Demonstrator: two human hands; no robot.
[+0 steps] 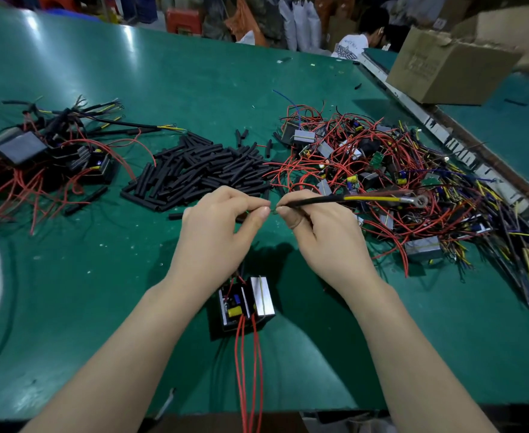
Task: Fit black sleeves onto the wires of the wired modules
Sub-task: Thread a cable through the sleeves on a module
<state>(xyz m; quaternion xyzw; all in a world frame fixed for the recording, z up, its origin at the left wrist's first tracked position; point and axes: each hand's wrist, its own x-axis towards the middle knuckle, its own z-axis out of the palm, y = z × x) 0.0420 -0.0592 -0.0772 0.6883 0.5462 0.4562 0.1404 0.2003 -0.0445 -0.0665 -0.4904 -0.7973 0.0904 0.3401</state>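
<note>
Two hands work above the green surface (pixel 69 276). The left hand (pixel 222 226) pinches a thin wire end between thumb and forefinger; the right hand (pixel 319 226) pinches one black sleeve (pixel 316 200) on a yellow wire (pixel 372 198) ending in a ring terminal (pixel 421 200). One wired module (pixel 247 303) lies between the wrists, trailing three red wires (pixel 249 370). A sleeve pile (pixel 194 173) lies beyond, with one module heap on each side, too tangled to count.
</note>
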